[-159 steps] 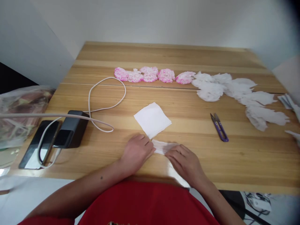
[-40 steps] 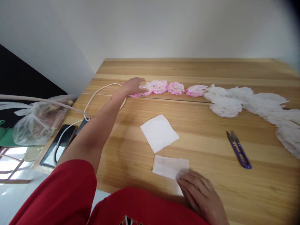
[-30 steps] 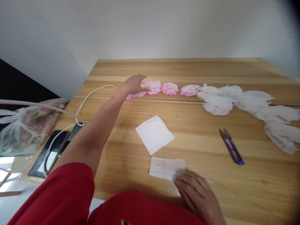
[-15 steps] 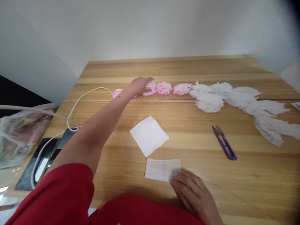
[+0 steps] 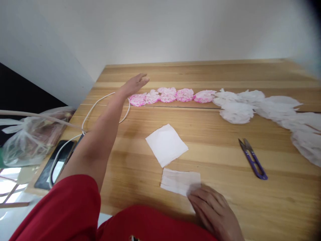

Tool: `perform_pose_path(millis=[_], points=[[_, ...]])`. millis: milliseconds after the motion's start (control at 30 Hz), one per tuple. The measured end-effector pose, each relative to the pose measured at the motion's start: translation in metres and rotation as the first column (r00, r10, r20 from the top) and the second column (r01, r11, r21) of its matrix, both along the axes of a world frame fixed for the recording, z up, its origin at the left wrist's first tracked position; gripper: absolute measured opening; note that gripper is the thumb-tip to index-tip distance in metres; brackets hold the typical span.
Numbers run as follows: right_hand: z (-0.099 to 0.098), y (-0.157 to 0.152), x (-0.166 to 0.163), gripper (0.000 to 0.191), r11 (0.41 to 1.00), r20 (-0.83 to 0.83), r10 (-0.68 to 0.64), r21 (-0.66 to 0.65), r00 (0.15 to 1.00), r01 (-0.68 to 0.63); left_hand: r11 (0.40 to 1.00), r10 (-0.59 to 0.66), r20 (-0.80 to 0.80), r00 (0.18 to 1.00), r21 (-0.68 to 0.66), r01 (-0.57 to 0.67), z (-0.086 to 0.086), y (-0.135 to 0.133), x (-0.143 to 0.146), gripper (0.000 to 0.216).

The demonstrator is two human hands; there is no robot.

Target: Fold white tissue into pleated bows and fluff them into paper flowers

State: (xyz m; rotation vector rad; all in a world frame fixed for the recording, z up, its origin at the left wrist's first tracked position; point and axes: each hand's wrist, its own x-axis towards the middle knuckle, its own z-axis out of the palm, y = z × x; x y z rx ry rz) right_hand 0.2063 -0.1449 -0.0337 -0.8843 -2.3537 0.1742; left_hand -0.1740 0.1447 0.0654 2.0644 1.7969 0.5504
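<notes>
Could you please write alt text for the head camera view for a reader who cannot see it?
A person's left hand reaches open across a wooden table beside a row of pink paper flowers, while the right hand presses a folded white tissue. Purple snips lie to the right.

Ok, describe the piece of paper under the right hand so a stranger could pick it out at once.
On the wooden table, look at the near edge, in front of the red shirt. The right hand presses one end of a folded paper strip. Unlike the flat white square just beyond it, it is narrow, oblong and shows pleat lines along its length.
</notes>
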Motion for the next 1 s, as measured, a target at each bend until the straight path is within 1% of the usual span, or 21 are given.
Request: perform_pose_path(millis=[67,167,233,333,433,500,533,633,700,767,833,867,933,1000], points=[[0.0,0.001,0.001,0.022,1.0,0.012,0.016,-0.001,1.0,-0.016,0.996,-0.012,-0.047,0.999,-0.084,0.008,-0.001,-0.007,-0.01,0.076],[0.003,0.002,0.0,0.022,1.0,0.011,0.011,0.001,1.0,-0.011,0.982,-0.069,-0.14,0.988,-0.185,0.042,-0.007,-0.013,-0.02,0.097],[0.004,0.002,-0.001,0.022,1.0,0.01,0.004,0.0,1.0,-0.004,0.97,-0.114,-0.203,0.972,-0.233,0.065,-0.014,-0.014,-0.022,0.099],[0.006,0.001,-0.003,0.023,1.0,0.005,-0.009,-0.001,1.0,0.009,0.967,-0.146,-0.272,0.951,-0.244,0.079,-0.022,-0.014,-0.019,0.088],[0.005,0.0,-0.005,0.023,0.999,-0.007,-0.032,-0.008,0.999,0.031,0.981,-0.074,-0.307,0.949,-0.191,0.015,-0.022,-0.014,-0.011,0.084],[0.004,-0.001,-0.005,0.022,0.999,-0.01,-0.032,-0.019,0.999,0.031,0.991,-0.016,-0.308,0.951,-0.132,-0.026,-0.017,-0.014,-0.005,0.086],[0.004,-0.001,-0.005,0.022,0.999,-0.013,-0.031,-0.026,0.999,0.031,0.995,-0.009,-0.306,0.952,-0.098,-0.022,-0.014,-0.013,-0.001,0.086],[0.004,0.0,-0.005,0.022,0.998,-0.024,-0.039,-0.041,0.999,0.038,0.997,-0.079,-0.321,0.944,-0.016,0.078,-0.008,-0.008,0.017,0.083],[0.005,0.0,-0.005,0.021,0.998,-0.024,-0.04,-0.042,0.999,0.039,0.99,-0.139,-0.341,0.93,-0.016,0.142,-0.009,-0.003,0.032,0.081],[0.007,0.0,-0.005,0.021,0.999,-0.02,-0.029,-0.043,0.999,0.028,0.983,-0.181,-0.358,0.916,-0.044,0.177,-0.014,0.004,0.048,0.079],[0.009,0.001,-0.005,0.021,0.998,-0.024,-0.023,-0.053,0.999,0.021,0.982,-0.184,-0.371,0.91,-0.035,0.185,-0.016,0.006,0.062,0.073],[0.009,0.001,-0.005,0.021,0.998,-0.026,-0.022,-0.061,0.999,0.021,0.983,-0.17,-0.374,0.912,0.002,0.184,-0.016,0.003,0.068,0.068],[0.011,0.001,-0.005,0.019,0.997,-0.03,-0.023,-0.072,0.999,0.021,0.974,-0.117,-0.355,0.928,0.143,0.177,-0.011,-0.014,0.082,0.058],[0.012,0.001,-0.006,0.017,0.997,-0.029,-0.025,-0.075,0.999,0.023,0.938,-0.163,-0.314,0.936,0.245,0.245,-0.004,-0.048,0.095,0.049]])
